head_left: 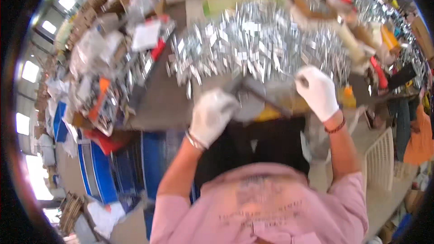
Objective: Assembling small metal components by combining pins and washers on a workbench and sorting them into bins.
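Observation:
My left hand (pixel 212 116), in a white glove, is over the near edge of the worktable with its fingers curled together. What it grips, if anything, is lost in blur. Just beyond its fingertips is a dark angular thing with a long bar (pixel 262 97), and I cannot tell whether the hand touches it. My right hand (pixel 318 91), gloved in white too, has thumb and fingers pinched together beside the near edge of a large heap of small shiny metal pieces (pixel 253 40). Any piece in that pinch is too blurred to make out.
Plastic bags (pixel 92 49) and mixed metal parts crowd the table's left side. A white card (pixel 146 35) lies there. Yellow-orange items (pixel 348 97) and a red-handled thing (pixel 379 73) are at right. Blue panels (pixel 97 171) stand below left; a pale plastic chair (pixel 380 160) is at right.

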Available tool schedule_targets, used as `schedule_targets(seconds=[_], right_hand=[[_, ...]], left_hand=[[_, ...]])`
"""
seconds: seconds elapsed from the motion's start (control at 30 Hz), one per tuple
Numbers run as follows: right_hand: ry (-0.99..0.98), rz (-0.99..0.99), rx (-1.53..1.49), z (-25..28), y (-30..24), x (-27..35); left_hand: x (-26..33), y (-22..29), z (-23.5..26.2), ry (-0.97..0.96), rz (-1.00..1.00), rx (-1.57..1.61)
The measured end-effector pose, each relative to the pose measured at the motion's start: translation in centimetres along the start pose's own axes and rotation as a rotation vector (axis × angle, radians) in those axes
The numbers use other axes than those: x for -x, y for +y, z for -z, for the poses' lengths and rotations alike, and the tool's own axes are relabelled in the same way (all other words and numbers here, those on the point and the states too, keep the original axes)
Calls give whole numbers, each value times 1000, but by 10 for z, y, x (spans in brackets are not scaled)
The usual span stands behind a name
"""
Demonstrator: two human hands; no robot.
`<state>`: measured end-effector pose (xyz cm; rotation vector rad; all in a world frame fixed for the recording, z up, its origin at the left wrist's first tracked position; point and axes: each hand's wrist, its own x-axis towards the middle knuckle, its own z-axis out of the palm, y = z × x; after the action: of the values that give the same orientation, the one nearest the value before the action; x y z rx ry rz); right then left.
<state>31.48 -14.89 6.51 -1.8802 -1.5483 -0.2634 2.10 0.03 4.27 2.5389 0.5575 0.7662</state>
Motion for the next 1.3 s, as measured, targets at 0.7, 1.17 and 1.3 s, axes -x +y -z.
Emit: schedule_targets(seconds=[0.7, 1.17, 1.3], right_hand=[[-300, 167, -73, -49, -70, 27], [-335, 206, -42, -58, -67, 21], [-200, 111, -83, -44, -56, 12]], left_hand=[[19, -8, -5, -34, 189, 82], [18, -11, -12, 6, 161, 162], [20, -5, -7, 27, 144, 127]])
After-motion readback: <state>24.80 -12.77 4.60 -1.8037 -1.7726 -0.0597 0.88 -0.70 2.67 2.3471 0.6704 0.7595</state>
